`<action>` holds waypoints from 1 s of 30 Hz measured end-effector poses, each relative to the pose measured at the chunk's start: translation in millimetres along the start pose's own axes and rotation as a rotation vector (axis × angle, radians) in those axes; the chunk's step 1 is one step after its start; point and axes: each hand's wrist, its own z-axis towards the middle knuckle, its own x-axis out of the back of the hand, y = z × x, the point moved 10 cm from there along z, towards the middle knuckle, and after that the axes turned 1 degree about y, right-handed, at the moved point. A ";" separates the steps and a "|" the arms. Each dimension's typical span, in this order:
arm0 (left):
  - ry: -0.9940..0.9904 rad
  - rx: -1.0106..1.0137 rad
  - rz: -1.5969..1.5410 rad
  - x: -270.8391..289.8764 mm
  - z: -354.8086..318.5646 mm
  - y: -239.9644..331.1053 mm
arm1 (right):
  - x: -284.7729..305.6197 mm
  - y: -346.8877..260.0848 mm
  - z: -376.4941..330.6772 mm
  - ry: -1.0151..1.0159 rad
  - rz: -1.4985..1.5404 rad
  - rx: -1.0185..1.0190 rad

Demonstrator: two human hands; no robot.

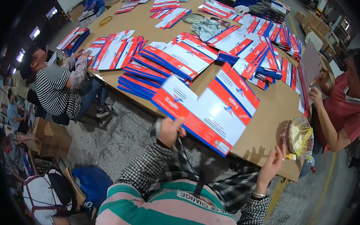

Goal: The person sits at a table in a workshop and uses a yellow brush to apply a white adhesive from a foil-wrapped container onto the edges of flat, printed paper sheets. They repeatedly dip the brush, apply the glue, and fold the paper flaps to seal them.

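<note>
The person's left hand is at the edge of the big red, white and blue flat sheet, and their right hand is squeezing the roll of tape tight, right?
Not quite. The head view shows the right hand open and empty, fingers spread, beside the roll of tape but not gripping it. The rest holds: the left hand is at the near edge of the red, white and blue flat sheet.

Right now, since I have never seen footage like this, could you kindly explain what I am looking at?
One fisheye camera on a person's head looks down at their own bare hands; there is no machine. The left hand touches the edge of the nearest flat red, white and blue carton. The right hand is raised, open and empty, beside a wrapped roll of tape. Stacks of similar cartons cover the brown table. Other people sit around it. Straight edges bend only because of the lens.
</note>
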 end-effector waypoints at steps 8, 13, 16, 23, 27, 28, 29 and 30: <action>0.366 -0.401 -0.235 125.0 100.1 113.0 | 64.4 -16.8 23.8 0.241 0.001 -0.045; 0.647 -0.386 -0.065 176.3 161.9 136.8 | 66.7 -33.4 28.8 0.280 0.026 -0.030; 0.687 -0.154 0.059 198.5 192.3 120.8 | 61.7 -38.4 31.3 0.271 0.012 -0.025; 0.548 0.018 0.182 213.2 256.2 106.9 | 42.7 -51.2 36.7 0.251 -0.034 -0.075; 0.537 0.086 0.236 197.7 280.9 109.7 | 36.1 -48.7 40.4 0.247 -0.033 -0.059; 0.551 0.099 0.251 198.0 287.0 112.2 | 32.1 -48.9 39.9 0.241 -0.031 -0.055; 0.560 0.115 0.259 192.7 292.9 113.8 | 30.6 -49.8 42.3 0.239 -0.036 -0.043; 0.569 0.131 0.267 188.2 296.4 114.6 | 31.5 -49.1 44.2 0.241 -0.032 -0.041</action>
